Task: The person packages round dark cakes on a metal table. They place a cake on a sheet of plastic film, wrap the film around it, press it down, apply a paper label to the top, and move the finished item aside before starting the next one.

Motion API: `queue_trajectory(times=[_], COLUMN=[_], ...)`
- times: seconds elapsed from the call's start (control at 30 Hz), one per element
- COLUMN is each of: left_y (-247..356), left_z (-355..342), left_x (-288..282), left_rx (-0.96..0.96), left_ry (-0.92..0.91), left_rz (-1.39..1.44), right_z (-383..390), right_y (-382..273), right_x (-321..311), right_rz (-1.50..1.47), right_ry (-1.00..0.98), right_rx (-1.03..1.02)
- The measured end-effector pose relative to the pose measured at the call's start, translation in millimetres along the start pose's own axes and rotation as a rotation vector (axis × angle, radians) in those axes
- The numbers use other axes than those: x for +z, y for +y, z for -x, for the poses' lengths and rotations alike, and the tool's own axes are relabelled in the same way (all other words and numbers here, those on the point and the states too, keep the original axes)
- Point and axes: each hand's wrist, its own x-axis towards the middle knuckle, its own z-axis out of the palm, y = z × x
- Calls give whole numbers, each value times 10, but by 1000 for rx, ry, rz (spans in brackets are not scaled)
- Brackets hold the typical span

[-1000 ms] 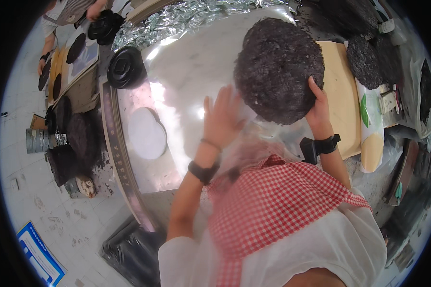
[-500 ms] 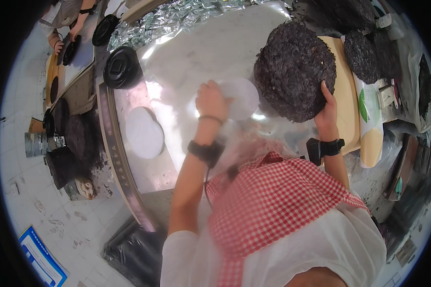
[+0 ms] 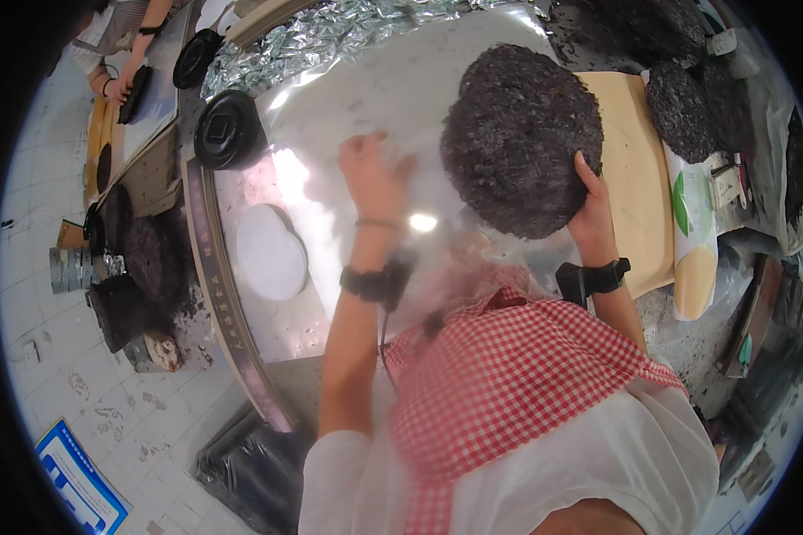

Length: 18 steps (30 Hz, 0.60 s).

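Note:
My right hand [image 3: 594, 214] grips the right edge of a thick, dark, rough round of what looks like dried seaweed [image 3: 522, 143], thumb on top and fingers hidden beneath. It is tilted above a shiny pale work surface [image 3: 330, 107]. My left hand [image 3: 372, 178] hovers over that surface, left of the seaweed round, with thumb and fingers apart and slightly blurred. Nothing shows in it. Farther left lie white rounded discs [image 3: 270, 252], overlapping on the surface.
A black round lid-like object [image 3: 226, 129] sits at the surface's left edge, with crinkled silvery packets [image 3: 330, 49] along the far side. On the right are a tan board [image 3: 633, 178], a plastic roll [image 3: 691, 223] and more dark rounds [image 3: 678, 107]. Another person's hands [image 3: 120, 85] work at far left.
The seaweed round in my right hand has moved left and slightly nearer. The white disc by my left hand is no longer visible, and that hand has shifted left.

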Motion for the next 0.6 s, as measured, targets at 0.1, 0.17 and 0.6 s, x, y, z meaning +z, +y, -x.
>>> queue_trajectory(times=[0.1, 0.17, 0.6], left_y=[242, 344, -350], left_z=[227, 350, 595], left_x=[-165, -178, -196], left_rx=[-230, -408, -443], left_ry=[-138, -302, -140], left_rz=[807, 1227, 570], right_z=[23, 67, -177], right_y=[43, 134, -257], right_x=[148, 336, -264], right_rz=[24, -7, -317], right_ry=[-70, -55, 94], right_rx=[59, 83, -69])
